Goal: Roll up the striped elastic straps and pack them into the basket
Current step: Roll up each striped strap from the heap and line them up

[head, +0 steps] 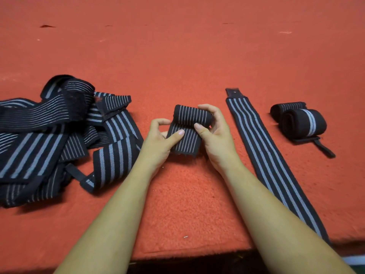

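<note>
left hand (pixel 160 135) and right hand (pixel 214 133) both gripped half-rolled strap (pixel 187 125) mid-frame; rolls (pixel 304 123) done frame right, pile (pixel 59 135) unrolled frame left, basket unseen.

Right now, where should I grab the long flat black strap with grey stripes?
Probably pinch the long flat black strap at its near end by the red felt surface's edge, coming from the right. It lies flat and straight, and that end is closest.

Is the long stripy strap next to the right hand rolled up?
No, the long strap lies flat and stretched out on the red cloth, beside the right hand.
</note>
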### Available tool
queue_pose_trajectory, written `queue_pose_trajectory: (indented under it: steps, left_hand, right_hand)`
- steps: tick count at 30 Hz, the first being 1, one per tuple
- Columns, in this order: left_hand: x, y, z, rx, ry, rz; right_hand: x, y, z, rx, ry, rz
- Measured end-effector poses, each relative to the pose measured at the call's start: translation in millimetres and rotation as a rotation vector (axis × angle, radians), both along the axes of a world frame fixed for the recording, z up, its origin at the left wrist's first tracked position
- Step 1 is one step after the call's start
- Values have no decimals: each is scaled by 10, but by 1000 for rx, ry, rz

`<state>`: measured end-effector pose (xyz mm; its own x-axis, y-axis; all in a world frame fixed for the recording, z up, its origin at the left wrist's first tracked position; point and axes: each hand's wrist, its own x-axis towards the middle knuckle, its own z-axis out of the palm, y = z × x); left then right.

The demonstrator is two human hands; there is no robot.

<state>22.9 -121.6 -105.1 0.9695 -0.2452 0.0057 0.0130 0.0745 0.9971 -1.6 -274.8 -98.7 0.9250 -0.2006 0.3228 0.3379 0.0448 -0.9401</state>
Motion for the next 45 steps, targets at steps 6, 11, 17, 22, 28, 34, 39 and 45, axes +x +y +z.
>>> queue_pose_trajectory:
  steps: [6,11,17,22,28,34,39,45]
  left_hand:
    - [9,-35,12,-77,77,13]
    - [7,-6,-4,-101,11,-40]
    - [38,26,-77,-141,-98,-139]
    - [13,-58,-14,-83,-2,-14]
    - [-38,45,-108,29,-115,-12]
    - [-321,-92,31,137,-194,-75]
    - [-586,-550,143,242,-227,-112]
    - [-723,-1312,370,257,-181,-171]
  right_hand:
    - [-36,35,20,-28,56,73]
    - [-32,71,-18,-63,113,73]
    - [18,44,-68,-134,121,35]
    - [-1,-10,-84,-115,-10,101]
    - [-97,111,-24,-140,176,123]
    - [-333,-64,75,-258,238,62]
    - [-617,-469,196,-257,306,31]
    - [-952,-1096,469,-98,366,-136]
